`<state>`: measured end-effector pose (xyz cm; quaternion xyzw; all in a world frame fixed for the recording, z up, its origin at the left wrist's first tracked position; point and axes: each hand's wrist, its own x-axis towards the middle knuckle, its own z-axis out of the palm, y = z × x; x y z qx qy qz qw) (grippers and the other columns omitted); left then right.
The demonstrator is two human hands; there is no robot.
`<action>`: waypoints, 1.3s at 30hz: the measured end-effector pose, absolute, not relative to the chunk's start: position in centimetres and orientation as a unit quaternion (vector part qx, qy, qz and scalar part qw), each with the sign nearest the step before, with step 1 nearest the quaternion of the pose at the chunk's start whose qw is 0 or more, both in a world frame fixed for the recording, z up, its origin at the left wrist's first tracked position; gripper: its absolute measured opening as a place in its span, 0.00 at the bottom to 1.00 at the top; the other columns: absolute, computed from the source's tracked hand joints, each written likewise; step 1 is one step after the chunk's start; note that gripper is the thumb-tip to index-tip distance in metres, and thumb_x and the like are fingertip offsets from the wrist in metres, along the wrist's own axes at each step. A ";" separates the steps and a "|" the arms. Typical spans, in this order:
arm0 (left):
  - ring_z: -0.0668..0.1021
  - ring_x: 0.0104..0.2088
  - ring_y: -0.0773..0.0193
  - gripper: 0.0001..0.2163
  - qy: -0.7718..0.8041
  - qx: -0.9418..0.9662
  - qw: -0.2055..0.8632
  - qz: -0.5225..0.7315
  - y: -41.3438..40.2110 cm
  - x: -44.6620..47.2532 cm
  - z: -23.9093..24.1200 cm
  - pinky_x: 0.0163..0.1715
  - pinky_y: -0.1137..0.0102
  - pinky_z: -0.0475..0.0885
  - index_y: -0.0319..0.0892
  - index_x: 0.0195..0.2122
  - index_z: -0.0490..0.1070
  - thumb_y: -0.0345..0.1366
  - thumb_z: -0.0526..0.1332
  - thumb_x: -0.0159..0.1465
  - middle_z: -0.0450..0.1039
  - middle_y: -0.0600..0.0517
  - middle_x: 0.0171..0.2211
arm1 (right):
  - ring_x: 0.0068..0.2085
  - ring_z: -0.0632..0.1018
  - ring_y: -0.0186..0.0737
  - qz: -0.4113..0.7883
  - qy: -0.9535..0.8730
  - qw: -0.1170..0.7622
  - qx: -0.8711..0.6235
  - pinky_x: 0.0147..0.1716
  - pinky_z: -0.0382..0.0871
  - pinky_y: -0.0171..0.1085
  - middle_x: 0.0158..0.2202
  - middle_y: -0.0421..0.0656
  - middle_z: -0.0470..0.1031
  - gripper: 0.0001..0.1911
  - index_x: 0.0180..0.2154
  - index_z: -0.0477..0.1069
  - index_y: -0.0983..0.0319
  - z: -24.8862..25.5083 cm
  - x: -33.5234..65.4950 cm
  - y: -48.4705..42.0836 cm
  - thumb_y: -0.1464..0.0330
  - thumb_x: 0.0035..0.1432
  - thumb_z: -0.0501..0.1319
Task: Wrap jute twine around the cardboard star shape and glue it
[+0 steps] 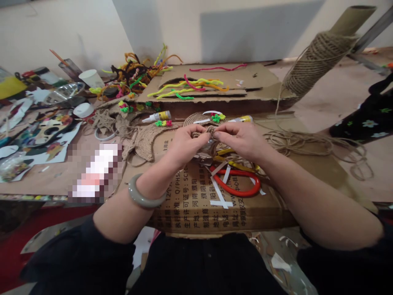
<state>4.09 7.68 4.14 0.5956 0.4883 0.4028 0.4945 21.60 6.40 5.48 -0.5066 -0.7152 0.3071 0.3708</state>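
My left hand [187, 143] and my right hand [244, 141] meet over the cardboard with fingertips pinched together. Between them is a small piece of jute twine [211, 130], partly hidden by the fingers. Just behind lies a coiled twine shape [192, 119] decorated with a small green and pink pipe-cleaner flower [217, 118]. Below the hands are red-handled scissors [256, 189], a yellow-handled tool [242, 166] partly covered, and white paper strips [219, 192]. Glue bottles [158, 116] lie behind on both sides.
A large twine spool [321, 61] stands at the right, its loose twine [316, 143] spread over the cardboard [196, 221]. Coloured pipe cleaners [190, 87] lie at the back. More twine shapes [144, 141], a paper cup [91, 78] and a paint palette [50, 130] are leftward.
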 end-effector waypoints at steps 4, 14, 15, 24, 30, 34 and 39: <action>0.67 0.20 0.72 0.09 0.502 0.578 0.497 0.408 7.8 4.0 3.9 0.21 0.75 0.61 0.41 0.30 0.75 0.41 0.67 0.52 0.68 0.56 0.20 | 0.31 0.73 0.37 0.316 -0.711 0.366 -0.511 0.32 0.64 0.36 0.30 0.43 0.79 0.11 0.33 0.79 0.64 5.5 21.3 6.2 0.66 0.51 0.61; 0.69 0.21 0.72 0.08 0.482 0.581 0.513 0.409 7.6 4.3 4.2 0.22 0.75 0.63 0.39 0.29 0.75 0.38 0.66 0.52 0.70 0.56 0.22 | 0.29 0.73 0.36 0.284 -0.715 0.362 -0.526 0.31 0.63 0.35 0.28 0.42 0.78 0.08 0.30 0.77 0.63 5.3 21.0 6.1 0.69 0.49 0.60; 0.70 0.21 0.72 0.08 0.480 0.580 0.516 0.409 7.6 4.3 4.2 0.23 0.75 0.64 0.39 0.29 0.75 0.38 0.66 0.52 0.70 0.55 0.22 | 0.29 0.73 0.36 0.279 -0.716 0.360 -0.528 0.31 0.63 0.35 0.28 0.42 0.78 0.08 0.30 0.77 0.63 5.3 21.0 6.1 0.69 0.49 0.60; 0.69 0.20 0.72 0.08 0.500 0.554 0.517 0.419 7.6 4.2 4.5 0.20 0.75 0.61 0.41 0.29 0.74 0.39 0.67 0.52 0.67 0.56 0.19 | 0.33 0.76 0.38 0.297 -0.725 0.373 -0.498 0.34 0.68 0.37 0.32 0.43 0.81 0.11 0.34 0.79 0.62 5.2 21.4 6.5 0.65 0.55 0.59; 0.69 0.21 0.71 0.08 0.501 0.554 0.513 0.424 7.6 4.2 4.5 0.21 0.75 0.61 0.41 0.29 0.74 0.38 0.68 0.52 0.68 0.56 0.20 | 0.33 0.77 0.38 0.292 -0.723 0.372 -0.504 0.35 0.69 0.36 0.33 0.44 0.82 0.12 0.34 0.80 0.63 5.2 21.2 6.4 0.69 0.53 0.59; 0.71 0.22 0.70 0.09 0.509 0.561 0.498 0.422 7.7 4.0 4.2 0.21 0.75 0.63 0.42 0.30 0.75 0.40 0.69 0.52 0.70 0.55 0.21 | 0.31 0.76 0.37 0.281 -0.722 0.362 -0.518 0.33 0.67 0.36 0.32 0.43 0.82 0.12 0.34 0.81 0.63 5.4 21.1 6.3 0.69 0.52 0.59; 0.70 0.21 0.70 0.09 0.501 0.558 0.512 0.418 7.7 4.0 4.2 0.21 0.75 0.63 0.42 0.30 0.75 0.40 0.69 0.52 0.70 0.55 0.21 | 0.30 0.75 0.36 0.274 -0.727 0.352 -0.522 0.32 0.66 0.36 0.31 0.44 0.81 0.12 0.34 0.81 0.64 5.5 21.1 6.3 0.70 0.52 0.59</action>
